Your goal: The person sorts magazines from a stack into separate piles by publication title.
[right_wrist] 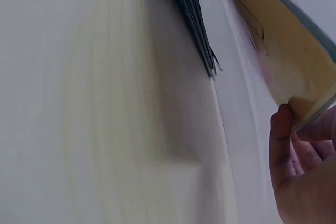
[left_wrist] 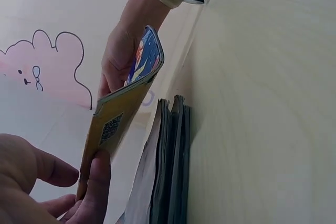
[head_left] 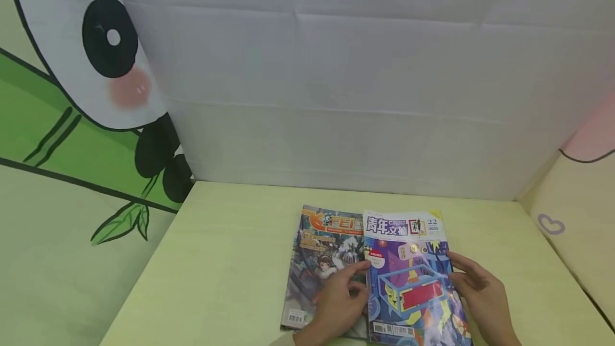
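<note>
A magazine (head_left: 408,252) with a white title band and a colourful purple-blue cover is held face up between both hands. My left hand (head_left: 338,300) pinches its left edge, and my right hand (head_left: 482,298) grips the right edge. In the left wrist view the magazine's yellowish back (left_wrist: 123,116), with a QR code, is raised off the table. The right wrist view shows fingers (right_wrist: 283,153) curled at a corner of it. Partly covered in the head view, a darker comic-style magazine (head_left: 307,260) lies to the left, on top of a small stack (left_wrist: 170,166).
The pale yellow table (head_left: 216,260) stretches left and right of the magazines. A white sheet wall (head_left: 336,95) rises at the back, with a cartoon panel (head_left: 72,148) on the left and a side wall (head_left: 572,218) bearing a heart on the right.
</note>
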Demonstrator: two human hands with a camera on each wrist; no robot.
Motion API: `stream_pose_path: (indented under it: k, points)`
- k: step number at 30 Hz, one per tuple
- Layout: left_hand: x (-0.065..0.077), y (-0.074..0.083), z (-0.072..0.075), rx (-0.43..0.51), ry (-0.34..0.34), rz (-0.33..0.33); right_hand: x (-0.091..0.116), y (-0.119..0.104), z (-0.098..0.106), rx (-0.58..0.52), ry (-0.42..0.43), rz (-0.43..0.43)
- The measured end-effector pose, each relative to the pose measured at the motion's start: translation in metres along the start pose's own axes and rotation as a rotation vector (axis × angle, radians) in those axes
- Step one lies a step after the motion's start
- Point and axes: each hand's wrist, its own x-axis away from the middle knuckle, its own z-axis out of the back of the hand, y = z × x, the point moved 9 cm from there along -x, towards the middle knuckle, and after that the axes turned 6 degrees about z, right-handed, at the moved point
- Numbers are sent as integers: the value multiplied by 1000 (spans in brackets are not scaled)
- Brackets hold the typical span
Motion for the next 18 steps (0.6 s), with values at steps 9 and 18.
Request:
stream_pose_path:
  k: [9,18]
  points:
    - [-3,-10,-40,125,-129,97,-5,14,33,-42,-32,59]
    - [-3,-12,-65,173,-151,216,-11,42,53,-138,-76,-45]
